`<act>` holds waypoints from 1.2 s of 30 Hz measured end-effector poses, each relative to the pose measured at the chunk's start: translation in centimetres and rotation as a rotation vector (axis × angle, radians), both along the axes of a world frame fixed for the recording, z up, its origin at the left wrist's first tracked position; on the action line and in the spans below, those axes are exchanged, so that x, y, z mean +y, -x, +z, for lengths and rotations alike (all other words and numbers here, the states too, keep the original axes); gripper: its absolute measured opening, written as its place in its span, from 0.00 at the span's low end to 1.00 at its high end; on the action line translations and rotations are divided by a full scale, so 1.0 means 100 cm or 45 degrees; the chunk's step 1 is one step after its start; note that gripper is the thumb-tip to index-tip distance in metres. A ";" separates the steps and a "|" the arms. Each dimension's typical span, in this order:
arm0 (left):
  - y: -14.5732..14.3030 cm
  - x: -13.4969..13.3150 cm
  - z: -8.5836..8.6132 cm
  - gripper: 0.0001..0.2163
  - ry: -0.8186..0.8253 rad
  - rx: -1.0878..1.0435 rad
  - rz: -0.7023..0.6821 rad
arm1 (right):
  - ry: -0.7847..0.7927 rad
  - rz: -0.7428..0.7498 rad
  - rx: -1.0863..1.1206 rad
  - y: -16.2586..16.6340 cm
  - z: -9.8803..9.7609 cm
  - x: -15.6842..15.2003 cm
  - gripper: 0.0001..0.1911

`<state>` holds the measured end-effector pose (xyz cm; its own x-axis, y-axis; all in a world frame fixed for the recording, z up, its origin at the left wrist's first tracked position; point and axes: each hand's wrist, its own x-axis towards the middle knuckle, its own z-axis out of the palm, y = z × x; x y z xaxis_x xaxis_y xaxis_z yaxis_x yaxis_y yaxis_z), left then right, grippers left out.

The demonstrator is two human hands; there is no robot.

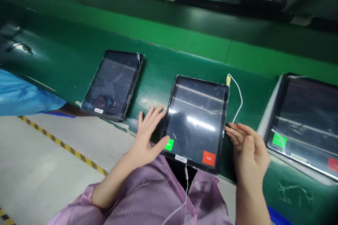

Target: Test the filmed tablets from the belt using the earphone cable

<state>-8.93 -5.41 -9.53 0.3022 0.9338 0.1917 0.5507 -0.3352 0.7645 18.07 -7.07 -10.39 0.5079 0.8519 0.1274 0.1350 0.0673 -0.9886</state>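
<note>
At the worktop's [79,59] near edge, the left hand [148,137], grip spread, thumbs the tablet's [196,123] green button [169,144] while the right hand [248,147], fingers loosely apart, steadies its edge; the test screen looks mid-check, and a clean press seems needed.

The middle tablet [196,123] has a dark glossy screen with a bright green square [169,144] at its lower left and a red square [208,158] at its lower right. The bench [185,42] is green. A white cable [236,95] ends in what looks like a yellowish plug. The garment [158,193] is pink-purple with fine stripes. The floor [39,161] is pale grey with a yellow-and-black striped line [63,144].
</note>
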 end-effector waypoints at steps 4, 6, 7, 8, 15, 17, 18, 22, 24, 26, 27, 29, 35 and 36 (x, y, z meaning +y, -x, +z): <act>0.005 0.000 -0.001 0.34 0.156 0.017 -0.150 | -0.018 -0.002 0.016 0.001 0.000 0.000 0.15; 0.007 0.001 -0.001 0.36 0.194 0.009 -0.157 | -0.014 -0.001 0.016 0.001 0.000 0.000 0.15; 0.008 0.001 -0.001 0.38 0.213 -0.017 -0.167 | -0.013 0.002 0.017 0.000 0.000 0.000 0.16; 0.009 0.001 -0.001 0.40 0.230 -0.049 -0.183 | -0.013 0.005 0.018 0.000 0.000 0.000 0.16; 0.011 0.001 -0.001 0.45 0.199 -0.042 -0.253 | -0.013 0.004 0.033 -0.002 -0.003 -0.001 0.16; 0.010 0.000 -0.002 0.44 0.168 -0.025 -0.243 | -0.013 -0.003 0.024 -0.002 -0.004 -0.001 0.17; 0.009 0.000 -0.002 0.42 0.144 -0.012 -0.225 | -0.013 -0.011 0.020 -0.002 -0.004 -0.001 0.17; 0.000 0.011 -0.003 0.33 -0.050 0.056 -0.130 | -0.029 -0.030 0.014 -0.001 -0.004 0.001 0.17; -0.006 0.021 -0.002 0.29 -0.132 0.114 -0.117 | -0.037 -0.029 0.010 -0.001 -0.004 0.001 0.17; -0.012 0.030 -0.002 0.26 -0.176 0.193 -0.122 | -0.036 -0.028 0.007 -0.001 -0.005 0.001 0.17; -0.013 0.033 -0.003 0.25 -0.195 0.228 -0.128 | -0.035 -0.029 0.006 -0.002 -0.006 0.001 0.17; -0.012 0.033 -0.004 0.23 -0.227 0.269 -0.153 | -0.033 -0.029 0.004 -0.003 -0.007 0.000 0.18; 0.008 0.011 -0.006 0.18 -0.310 0.241 -0.264 | -0.005 -0.041 -0.017 -0.004 -0.006 -0.002 0.19; 0.010 0.009 -0.006 0.18 -0.322 0.241 -0.268 | 0.000 -0.045 -0.024 -0.003 -0.005 -0.002 0.19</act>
<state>-9.93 -4.49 -10.09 0.5344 0.7779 0.3305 0.5733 -0.6210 0.5346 18.41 -7.23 -10.93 0.5355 0.8333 0.1374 0.1557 0.0625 -0.9858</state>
